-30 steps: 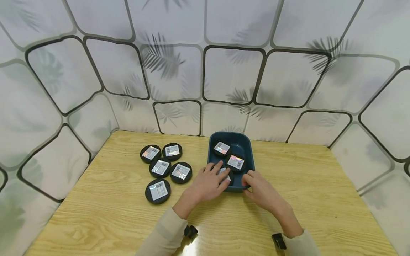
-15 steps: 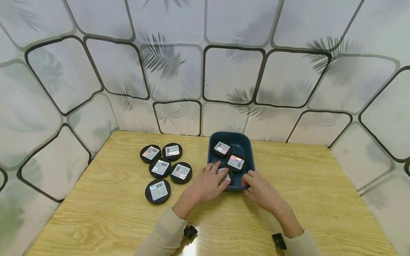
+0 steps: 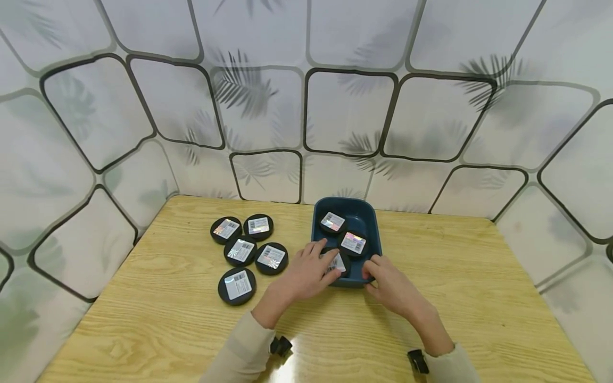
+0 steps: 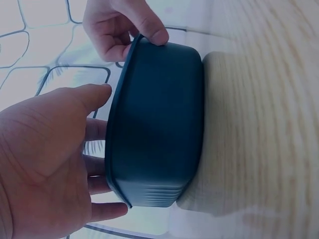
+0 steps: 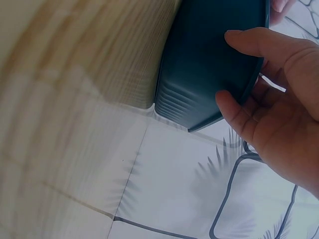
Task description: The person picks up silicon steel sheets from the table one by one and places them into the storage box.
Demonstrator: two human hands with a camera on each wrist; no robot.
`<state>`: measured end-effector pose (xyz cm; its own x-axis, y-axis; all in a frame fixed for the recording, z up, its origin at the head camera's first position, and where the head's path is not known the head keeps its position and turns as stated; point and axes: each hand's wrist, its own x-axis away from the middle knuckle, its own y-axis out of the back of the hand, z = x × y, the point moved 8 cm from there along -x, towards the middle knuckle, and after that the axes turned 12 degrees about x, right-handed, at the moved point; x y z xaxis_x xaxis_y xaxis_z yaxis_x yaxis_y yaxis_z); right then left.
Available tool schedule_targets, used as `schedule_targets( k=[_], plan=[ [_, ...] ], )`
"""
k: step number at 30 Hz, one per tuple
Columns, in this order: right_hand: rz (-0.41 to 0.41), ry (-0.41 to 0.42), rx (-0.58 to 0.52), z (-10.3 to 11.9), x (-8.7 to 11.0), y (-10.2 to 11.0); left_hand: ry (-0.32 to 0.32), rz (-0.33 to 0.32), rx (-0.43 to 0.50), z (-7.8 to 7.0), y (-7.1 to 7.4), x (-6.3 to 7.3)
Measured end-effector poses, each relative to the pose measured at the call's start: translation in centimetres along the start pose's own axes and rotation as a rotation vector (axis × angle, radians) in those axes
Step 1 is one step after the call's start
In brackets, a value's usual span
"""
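Note:
A dark blue plastic bin (image 3: 356, 223) holds three flat black round discs with white labels. My left hand (image 3: 306, 271) reaches over its near left side, fingers spread above the nearest disc (image 3: 341, 264) and partly covering it. That disc lies flat on the bin floor; fingertip contact cannot be made out. In the left wrist view the fingers stretch past the rim of the bin (image 4: 154, 119). At the near right corner my right hand (image 3: 395, 287) grips the rim, its thumb (image 5: 246, 42) pressed on the outer wall in the right wrist view.
Several more labelled black discs (image 3: 240, 250) lie grouped on the wooden table (image 3: 460, 298), left of the bin. One disc (image 3: 237, 286) sits slightly apart, nearest the person. A patterned curtain (image 3: 351, 111) encloses the table's back and sides.
My left hand has drawn back slightly to the left, uncovering more of the nearest disc. The right hand keeps its hold on the rim, and the bin stands where it was.

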<state>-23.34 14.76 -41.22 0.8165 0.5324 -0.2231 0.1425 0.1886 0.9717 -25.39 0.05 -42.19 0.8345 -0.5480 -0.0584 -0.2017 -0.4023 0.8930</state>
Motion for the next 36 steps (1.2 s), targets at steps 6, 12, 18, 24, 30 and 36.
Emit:
schedule_targets(
  k=[6,12,18,24,30,36],
  plan=[
    [-0.003,0.011,0.003,0.0,0.0,0.1,-0.018,-0.014,0.010,-0.1,0.6,0.4],
    [-0.002,0.002,-0.004,0.0,0.0,0.0,-0.022,-0.038,0.002,0.1,1.3,0.9],
    [-0.027,0.010,-0.016,0.0,0.0,0.0,-0.021,-0.041,0.014,0.3,1.6,1.1],
    [-0.033,0.016,-0.014,0.0,0.0,0.0,0.001,-0.026,0.041,0.6,1.8,1.2],
    [-0.025,0.011,-0.016,0.1,0.0,0.0,0.013,-0.027,0.048,0.9,2.1,1.4],
    [-0.029,0.012,-0.010,0.1,0.1,0.1,0.028,-0.031,0.029,1.3,2.5,1.4]
  ],
)
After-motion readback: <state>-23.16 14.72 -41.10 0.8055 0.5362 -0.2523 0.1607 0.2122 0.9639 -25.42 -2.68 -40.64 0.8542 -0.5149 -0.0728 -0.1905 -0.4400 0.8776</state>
